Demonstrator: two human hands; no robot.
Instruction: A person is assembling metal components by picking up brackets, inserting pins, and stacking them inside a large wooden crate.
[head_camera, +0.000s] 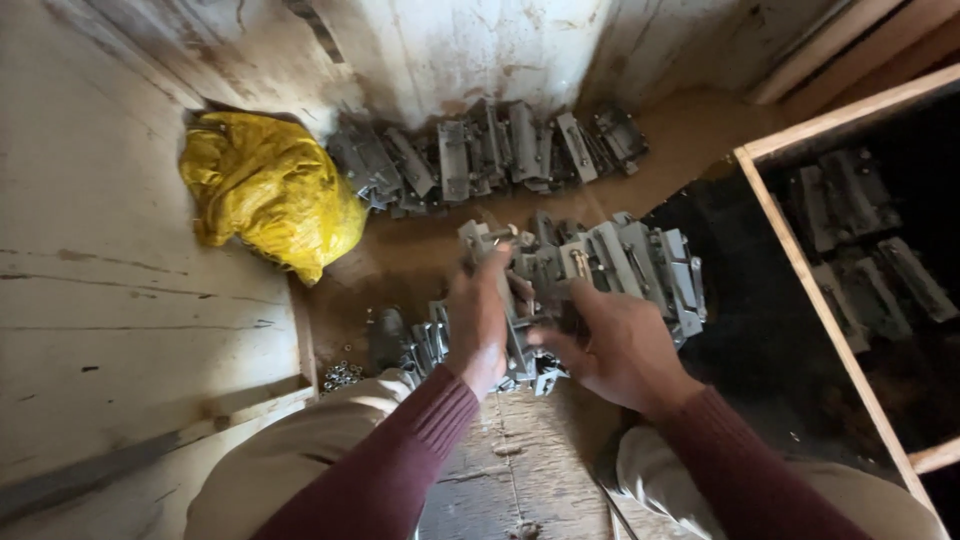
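Observation:
My left hand (477, 322) grips a grey metal bracket (497, 262) with a bolt sticking out at its top, held upright in front of me. My right hand (612, 345) closes on the lower right side of the same bracket. Both arms wear dark red sleeves, and my knees in beige trousers show below. Right behind the hands lies a heap of similar grey metal brackets (640, 265) on the brown floor.
A row of more metal brackets (480, 160) lines the stained white wall. A crumpled yellow bag (268, 190) sits at the left. Small nuts (342, 376) lie by my left knee. A wooden-framed crate (800, 260) with brackets inside stands at the right.

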